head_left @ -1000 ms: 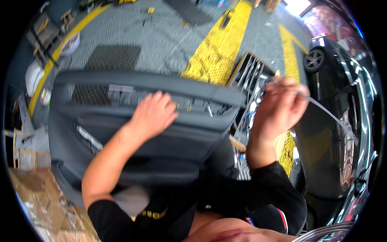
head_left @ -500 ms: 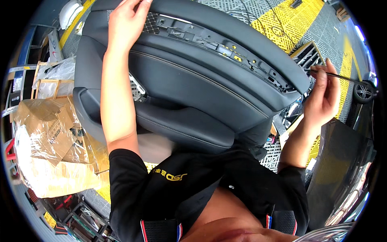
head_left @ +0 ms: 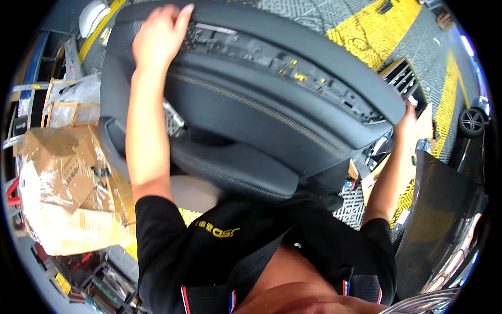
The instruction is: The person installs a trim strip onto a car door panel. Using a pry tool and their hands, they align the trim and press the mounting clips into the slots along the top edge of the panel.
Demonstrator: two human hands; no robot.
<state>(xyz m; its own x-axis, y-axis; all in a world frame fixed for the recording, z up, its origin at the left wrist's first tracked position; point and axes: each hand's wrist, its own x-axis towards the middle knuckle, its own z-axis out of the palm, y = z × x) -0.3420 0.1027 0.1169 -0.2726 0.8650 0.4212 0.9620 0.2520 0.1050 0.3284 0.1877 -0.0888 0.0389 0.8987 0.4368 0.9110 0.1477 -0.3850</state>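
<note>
A black car door panel (head_left: 246,110) with pale stitching lies across the space before me, slightly blurred. Along its upper part runs an uncovered strip (head_left: 272,60) of dark plastic with yellow clips. My left hand (head_left: 159,39) is closed over the panel's upper left edge, its thumb pointing away from me. At the far right end my right hand (head_left: 407,121) grips the panel's tip, most of its fingers hidden behind it. An armrest with a pull recess (head_left: 235,165) forms the panel's near side.
Cardboard wrapped in clear plastic (head_left: 68,178) stands on the left. Beyond the panel's right end is an open box (head_left: 400,78) with slatted contents. A dark, glossy car panel (head_left: 439,204) is close to my right arm. Yellow and grey grid tiles (head_left: 366,31) cover the floor.
My right hand has come in from the right onto the panel's end; the thin dark rod it held no longer shows. The panel has shifted slightly, and my left hand has moved a little nearer.
</note>
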